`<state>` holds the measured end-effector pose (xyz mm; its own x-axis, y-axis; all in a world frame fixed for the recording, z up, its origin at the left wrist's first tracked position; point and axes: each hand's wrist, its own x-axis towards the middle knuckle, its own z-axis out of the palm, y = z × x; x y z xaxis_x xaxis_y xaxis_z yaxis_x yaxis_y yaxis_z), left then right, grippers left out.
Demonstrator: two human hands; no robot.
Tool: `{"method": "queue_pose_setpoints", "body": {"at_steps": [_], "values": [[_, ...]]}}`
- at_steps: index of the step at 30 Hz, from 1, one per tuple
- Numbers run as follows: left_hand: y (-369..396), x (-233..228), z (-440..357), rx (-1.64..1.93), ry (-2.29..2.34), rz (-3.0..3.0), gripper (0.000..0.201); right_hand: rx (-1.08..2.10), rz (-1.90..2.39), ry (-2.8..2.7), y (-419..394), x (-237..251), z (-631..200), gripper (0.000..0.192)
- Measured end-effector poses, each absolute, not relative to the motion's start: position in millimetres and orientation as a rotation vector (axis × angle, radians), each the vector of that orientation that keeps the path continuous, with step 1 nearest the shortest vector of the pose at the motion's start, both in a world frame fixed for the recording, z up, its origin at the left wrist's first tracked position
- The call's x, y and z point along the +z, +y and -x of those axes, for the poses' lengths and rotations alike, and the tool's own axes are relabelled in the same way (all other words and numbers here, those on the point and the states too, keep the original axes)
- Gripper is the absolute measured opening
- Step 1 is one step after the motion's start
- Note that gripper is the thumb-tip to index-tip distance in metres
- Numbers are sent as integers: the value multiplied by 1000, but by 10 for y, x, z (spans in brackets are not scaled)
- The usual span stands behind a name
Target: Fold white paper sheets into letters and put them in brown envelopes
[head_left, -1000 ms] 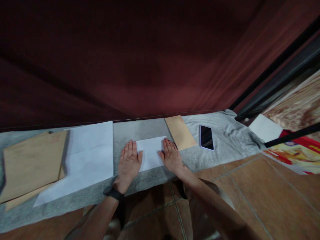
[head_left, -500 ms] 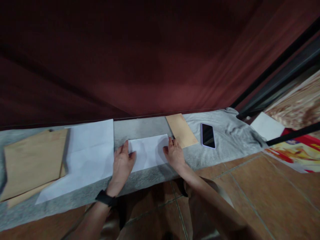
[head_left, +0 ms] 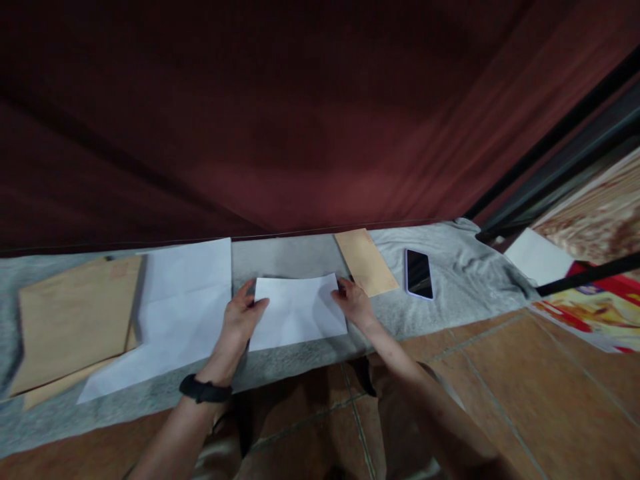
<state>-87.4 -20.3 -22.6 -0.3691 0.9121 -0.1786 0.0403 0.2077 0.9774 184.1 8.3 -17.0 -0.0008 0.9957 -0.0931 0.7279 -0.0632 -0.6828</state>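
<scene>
A folded sheet of white paper (head_left: 300,313) lies between my hands on the grey cloth (head_left: 285,252), its far edge bowed a little. My left hand (head_left: 243,313) grips its left edge, thumb on top and fingers curled behind. At the opposite edge my right hand (head_left: 354,301) pinches the paper, its fingertips partly hidden. A brown envelope (head_left: 367,261) lies just beyond my right hand. To the left of my left hand, larger white sheets (head_left: 187,300) lie flat, partly under a stack of brown envelopes (head_left: 75,320).
A phone (head_left: 419,274) in a light purple case rests on the cloth at the right. Dark red fabric (head_left: 300,133) rises behind the cloth. At the far right are black metal bars (head_left: 590,275) and a red and yellow printed box (head_left: 595,303) near the tiled floor (head_left: 500,373).
My hands have gone from lying flat on the folded paper to gripping its two side edges. Its far edge now bows slightly. The view has shifted a little.
</scene>
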Motion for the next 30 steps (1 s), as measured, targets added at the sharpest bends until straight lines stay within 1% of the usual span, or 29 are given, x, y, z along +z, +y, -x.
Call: {"method": "queue_pose_setpoints", "body": {"at_steps": [1, 3, 5, 7, 9, 10, 12, 15, 17, 19, 23, 27, 30], "values": [[-222, -178, 867, 1275, 1582, -850, 77, 915, 1765, -1722, 93, -167, -1849, 15], [-242, -84, 858, 1286, 1524, -750, 75, 1064, 1650, -1660, 93, -150, -1851, 15], [-236, -6, 852, 1328, 1488, -673, 71, 1220, 1528, -1545, 71, -118, -1837, 21], [-213, 51, 842, 1354, 1437, -633, 66, 1425, 1365, -1310, 42, -61, -1823, 31], [-184, 93, 822, 1377, 1376, -645, 64, 1536, 1236, -1096, 19, 37, -1827, 38], [-170, 110, 808, 1401, 1358, -668, 64, 1513, 1208, -1049, 10, 103, -1839, 39], [-148, 139, 778, 1472, 1366, -721, 63, 1335, 1186, -1051, -10, 260, -1886, 39], [-139, 172, 728, 1494, 1385, -739, 57, 808, 1214, -1169, -72, 471, -1981, 36], [-144, 186, 694, 1455, 1348, -716, 54, 570, 1215, -1386, -136, 524, -2020, 35], [-149, 195, 663, 1434, 1331, -723, 52, 470, 1192, -1712, -202, 481, -2009, 38], [-150, 189, 632, 1419, 1372, -768, 53, 311, 1057, -2323, -313, 221, -1857, 46], [-149, 140, 637, 1369, 1404, -828, 57, 222, 952, -2572, -458, 8, -1685, 42], [-160, 80, 630, 1315, 1446, -970, 53, 216, 869, -2664, -599, -39, -1610, 37]]}}
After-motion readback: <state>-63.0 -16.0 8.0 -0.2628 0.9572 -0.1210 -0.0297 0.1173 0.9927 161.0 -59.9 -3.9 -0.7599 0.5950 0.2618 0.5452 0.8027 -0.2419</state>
